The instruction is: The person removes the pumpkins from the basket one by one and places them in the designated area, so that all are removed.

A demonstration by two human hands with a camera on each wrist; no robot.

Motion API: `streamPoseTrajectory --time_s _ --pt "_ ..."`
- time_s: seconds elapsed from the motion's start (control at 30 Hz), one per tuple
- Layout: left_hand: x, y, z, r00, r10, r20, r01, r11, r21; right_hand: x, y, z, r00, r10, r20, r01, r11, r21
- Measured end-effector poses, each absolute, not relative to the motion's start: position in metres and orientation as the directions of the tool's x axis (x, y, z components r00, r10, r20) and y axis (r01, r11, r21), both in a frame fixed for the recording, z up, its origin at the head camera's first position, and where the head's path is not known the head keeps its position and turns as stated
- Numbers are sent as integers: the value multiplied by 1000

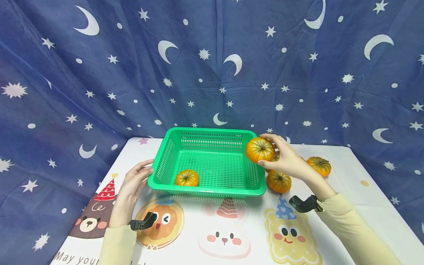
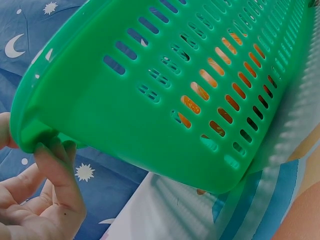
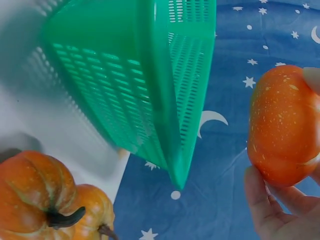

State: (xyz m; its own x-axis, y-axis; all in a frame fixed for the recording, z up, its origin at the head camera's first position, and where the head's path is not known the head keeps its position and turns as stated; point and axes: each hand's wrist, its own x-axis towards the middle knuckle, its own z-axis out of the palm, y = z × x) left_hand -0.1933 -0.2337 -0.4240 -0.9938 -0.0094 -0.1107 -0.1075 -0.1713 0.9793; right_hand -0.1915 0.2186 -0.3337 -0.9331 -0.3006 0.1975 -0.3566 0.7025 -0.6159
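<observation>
A green plastic basket (image 1: 212,190) with slotted sides stands on the table, one small orange pumpkin (image 1: 187,178) inside at its front left. At the basket's left edge my left hand (image 1: 134,180) grips the rim; the left wrist view shows curled fingers (image 2: 60,175) beneath the lip. My right hand (image 1: 286,158) holds another orange pumpkin (image 1: 257,150) between thumb and fingers, raised by the basket's right rim. In the right wrist view this held pumpkin (image 3: 282,125) shows its smooth, speckled orange side, apart from the basket.
Right of the basket lie more pumpkins, one close to its front right corner (image 1: 279,181) and another farther right (image 1: 319,166); others are partly hidden behind my right hand. A white cartoon-printed cloth (image 1: 258,228) covers the table. A blue star-and-moon curtain (image 1: 212,66) hangs behind.
</observation>
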Motion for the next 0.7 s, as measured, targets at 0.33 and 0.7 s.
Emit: streamPoseTrajectory --time_s 0.33,0.7 --pt "-194 -234 -425 -992 -14 -122 -118 -161 980 -176 234 -345 -954 -238 180 -296 675 -676" --pt "-194 -234 -425 -991 -18 -134 -129 -158 979 -158 249 -358 -964 -155 215 -263 665 -699"
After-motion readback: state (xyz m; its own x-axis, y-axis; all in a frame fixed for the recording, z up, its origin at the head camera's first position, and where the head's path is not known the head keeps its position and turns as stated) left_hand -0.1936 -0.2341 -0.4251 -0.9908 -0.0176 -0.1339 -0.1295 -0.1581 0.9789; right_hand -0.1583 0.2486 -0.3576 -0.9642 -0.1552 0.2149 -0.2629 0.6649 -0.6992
